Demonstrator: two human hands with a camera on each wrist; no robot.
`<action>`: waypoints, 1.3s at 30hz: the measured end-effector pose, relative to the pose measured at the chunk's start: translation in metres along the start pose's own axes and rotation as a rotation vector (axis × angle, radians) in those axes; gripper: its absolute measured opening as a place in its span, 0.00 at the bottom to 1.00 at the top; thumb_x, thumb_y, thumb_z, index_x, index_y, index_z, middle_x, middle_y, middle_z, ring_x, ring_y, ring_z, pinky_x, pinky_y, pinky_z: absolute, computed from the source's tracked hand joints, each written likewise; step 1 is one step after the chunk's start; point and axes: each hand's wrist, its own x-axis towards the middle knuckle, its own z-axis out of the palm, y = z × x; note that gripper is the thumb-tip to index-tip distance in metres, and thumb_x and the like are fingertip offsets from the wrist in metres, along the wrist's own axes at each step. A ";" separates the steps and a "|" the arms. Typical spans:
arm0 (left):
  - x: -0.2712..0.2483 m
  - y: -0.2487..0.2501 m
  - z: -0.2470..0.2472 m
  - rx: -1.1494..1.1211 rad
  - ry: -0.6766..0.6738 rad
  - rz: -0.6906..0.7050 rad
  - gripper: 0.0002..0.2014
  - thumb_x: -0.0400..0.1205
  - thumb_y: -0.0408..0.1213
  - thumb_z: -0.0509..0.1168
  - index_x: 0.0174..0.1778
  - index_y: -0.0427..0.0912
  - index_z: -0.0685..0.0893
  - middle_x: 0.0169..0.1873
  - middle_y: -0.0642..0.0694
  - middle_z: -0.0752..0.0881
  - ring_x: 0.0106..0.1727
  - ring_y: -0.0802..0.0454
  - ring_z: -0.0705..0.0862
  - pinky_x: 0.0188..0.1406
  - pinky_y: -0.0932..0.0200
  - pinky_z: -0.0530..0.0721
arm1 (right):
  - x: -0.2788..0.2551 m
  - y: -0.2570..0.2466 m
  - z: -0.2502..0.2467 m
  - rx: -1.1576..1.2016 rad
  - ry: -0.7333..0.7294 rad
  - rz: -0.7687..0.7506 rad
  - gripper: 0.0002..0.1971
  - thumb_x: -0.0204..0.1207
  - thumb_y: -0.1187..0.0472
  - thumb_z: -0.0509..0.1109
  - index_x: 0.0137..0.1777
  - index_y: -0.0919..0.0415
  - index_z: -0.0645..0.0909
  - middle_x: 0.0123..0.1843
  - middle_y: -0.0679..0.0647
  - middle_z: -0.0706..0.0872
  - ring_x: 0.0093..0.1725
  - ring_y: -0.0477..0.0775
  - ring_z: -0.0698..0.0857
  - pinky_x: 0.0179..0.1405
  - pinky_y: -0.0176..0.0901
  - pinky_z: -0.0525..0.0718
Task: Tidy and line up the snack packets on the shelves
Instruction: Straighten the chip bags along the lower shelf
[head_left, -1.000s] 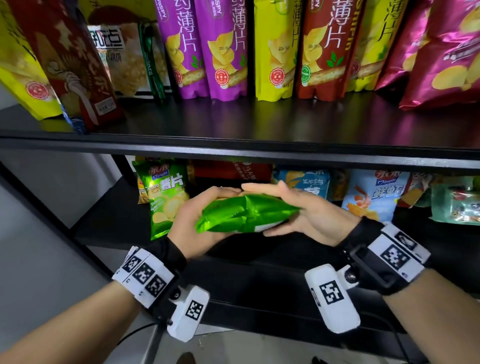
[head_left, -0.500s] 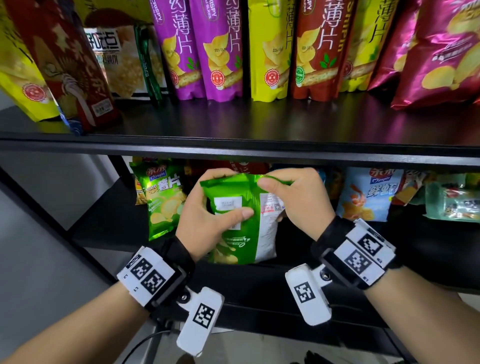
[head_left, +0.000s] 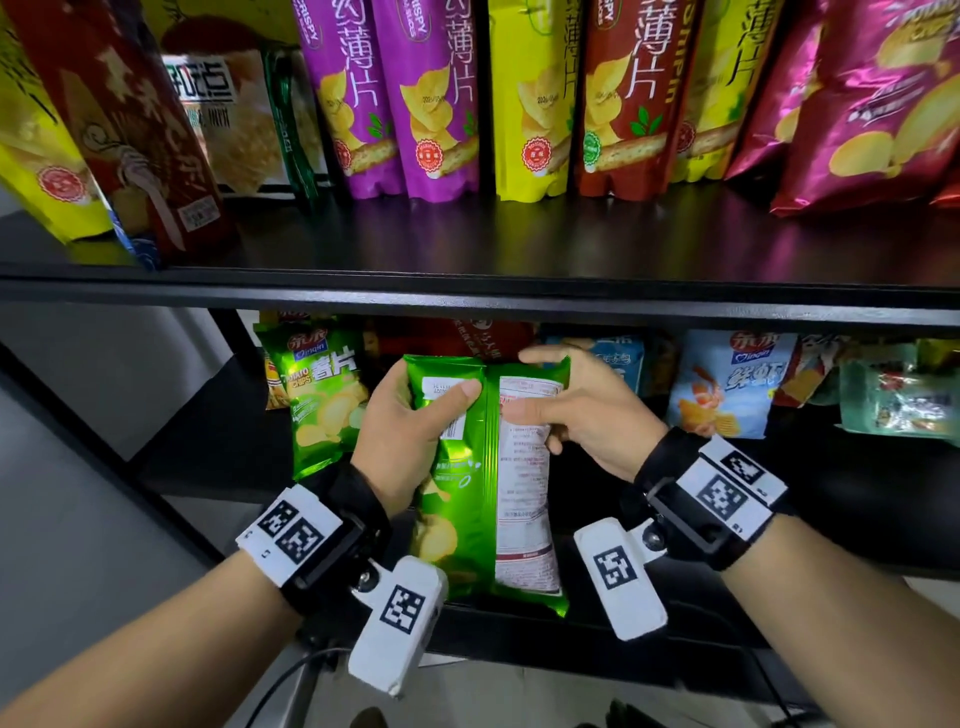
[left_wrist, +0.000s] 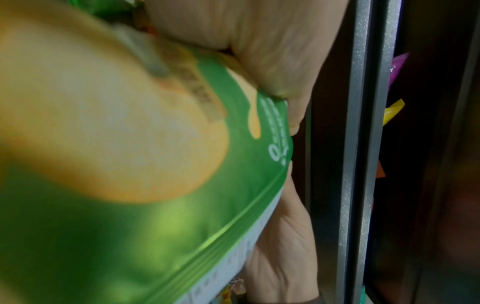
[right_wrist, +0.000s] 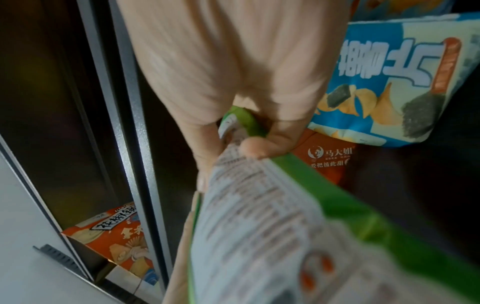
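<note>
A green chip packet (head_left: 483, 499) stands upright at the front of the lower shelf (head_left: 571, 649), its printed back side toward me. My left hand (head_left: 410, 415) grips its upper left part, thumb across the white label. My right hand (head_left: 566, 410) pinches its upper right corner, thumb on the white text panel. The left wrist view shows the green packet (left_wrist: 155, 185) close up and blurred under the left hand (left_wrist: 259, 51). The right wrist view shows the right hand (right_wrist: 233, 92) pinching the packet (right_wrist: 272, 226).
A matching green packet (head_left: 322, 395) stands just left, facing front. Behind are a red packet (head_left: 488, 338), blue packets (head_left: 727, 384) and a pale green one (head_left: 904, 400). The upper shelf (head_left: 519, 291) holds purple (head_left: 395, 98), yellow (head_left: 530, 98), red and pink bags.
The green packet lay flat between both hands a second ago; it has been turned upright with its back toward me and lowered to the lower shelf's front.
</note>
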 end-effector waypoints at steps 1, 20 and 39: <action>-0.001 0.000 0.000 0.016 -0.010 0.009 0.17 0.76 0.38 0.78 0.58 0.41 0.84 0.53 0.43 0.93 0.53 0.47 0.92 0.47 0.57 0.88 | 0.001 -0.001 0.000 -0.001 0.021 -0.006 0.27 0.66 0.76 0.79 0.65 0.64 0.75 0.40 0.57 0.85 0.27 0.47 0.81 0.15 0.35 0.73; -0.010 0.006 -0.004 0.721 -0.353 0.832 0.21 0.76 0.40 0.78 0.63 0.47 0.78 0.64 0.52 0.80 0.70 0.51 0.78 0.81 0.46 0.69 | 0.013 0.025 0.003 0.461 -0.205 0.562 0.20 0.86 0.47 0.54 0.51 0.60 0.83 0.46 0.60 0.85 0.47 0.64 0.86 0.49 0.58 0.84; -0.001 -0.010 -0.013 0.132 0.019 -0.066 0.33 0.77 0.27 0.76 0.70 0.55 0.68 0.52 0.60 0.91 0.55 0.66 0.89 0.48 0.68 0.86 | 0.017 0.050 0.039 0.031 -0.061 -0.173 0.39 0.60 0.68 0.76 0.73 0.45 0.75 0.72 0.37 0.78 0.65 0.22 0.76 0.55 0.16 0.74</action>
